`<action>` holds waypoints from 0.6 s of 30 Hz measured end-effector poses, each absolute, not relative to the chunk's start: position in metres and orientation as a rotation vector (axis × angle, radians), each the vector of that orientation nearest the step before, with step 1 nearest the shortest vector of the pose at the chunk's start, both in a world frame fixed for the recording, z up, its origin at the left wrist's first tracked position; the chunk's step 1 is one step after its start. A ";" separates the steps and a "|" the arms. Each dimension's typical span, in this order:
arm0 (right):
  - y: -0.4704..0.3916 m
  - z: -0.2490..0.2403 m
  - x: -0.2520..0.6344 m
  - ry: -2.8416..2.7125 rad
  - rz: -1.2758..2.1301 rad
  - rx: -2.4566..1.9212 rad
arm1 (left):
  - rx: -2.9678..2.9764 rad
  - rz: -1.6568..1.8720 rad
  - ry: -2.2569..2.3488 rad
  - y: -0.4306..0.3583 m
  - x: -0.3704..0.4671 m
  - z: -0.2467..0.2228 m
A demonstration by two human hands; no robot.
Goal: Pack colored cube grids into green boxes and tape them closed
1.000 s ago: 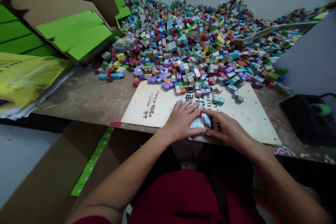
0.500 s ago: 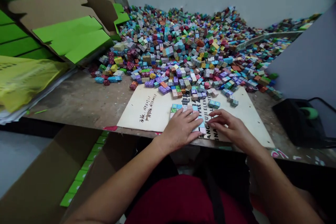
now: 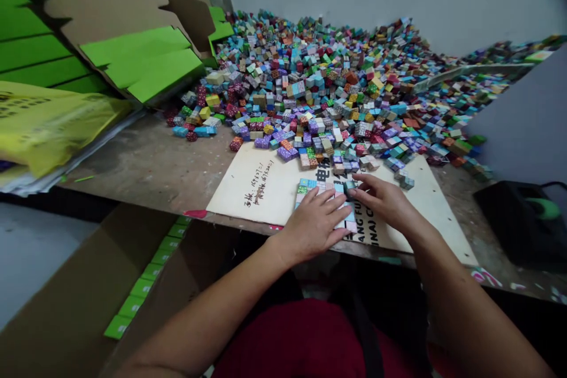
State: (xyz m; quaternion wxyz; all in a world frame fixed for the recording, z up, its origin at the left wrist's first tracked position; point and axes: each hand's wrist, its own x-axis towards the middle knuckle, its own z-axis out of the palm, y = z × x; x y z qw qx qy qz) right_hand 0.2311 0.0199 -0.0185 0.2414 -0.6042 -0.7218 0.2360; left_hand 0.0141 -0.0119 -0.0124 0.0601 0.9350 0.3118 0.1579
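My left hand [image 3: 316, 221] lies palm down, fingers stretched out, over a flat patch of small patterned cubes [image 3: 302, 189] set edge to edge. It covers much of that patch; green, light blue and pinkish cubes show around the fingers. At the patch's right edge, my right hand [image 3: 385, 201] has its thumb and fingers closed on a small teal block [image 3: 349, 186], partly hidden by the fingertips. Under both hands is a cream board [image 3: 234, 189] with handwriting and black printed lettering.
A big heap of loose patterned cubes [image 3: 310, 77] spreads along the wall and spills onto the board. Green cardboard boxes [image 3: 142, 65] and a yellow plastic package [image 3: 57, 121] stand at left. A black device [image 3: 522, 224] sits at right. Below the table edge, an open carton holds green boxes [image 3: 142, 288].
My right hand has moved up and in against the patch, closing on the light blue blocks that lay apart on the board. My left hand stays on the patch. The view has shifted slightly.
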 end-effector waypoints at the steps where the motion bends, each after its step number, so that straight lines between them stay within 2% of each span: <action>1: 0.017 -0.018 0.230 -1.951 0.782 -1.600 | 2.827 0.479 0.946 -0.012 0.014 -0.013; 4: 0.012 -0.017 0.231 -1.908 1.026 -1.517 | 2.816 0.476 0.948 -0.011 0.014 -0.013; 9: 0.012 -0.014 0.230 -1.904 1.093 -1.505 | 2.797 0.475 0.939 -0.012 0.015 -0.012; 14: 0.008 -0.007 0.248 -1.804 0.904 -1.554 | 2.742 0.526 0.917 -0.007 0.008 -0.011; 18: -0.012 0.008 0.267 -1.567 0.768 -1.667 | 2.563 0.717 1.021 0.000 -0.014 0.010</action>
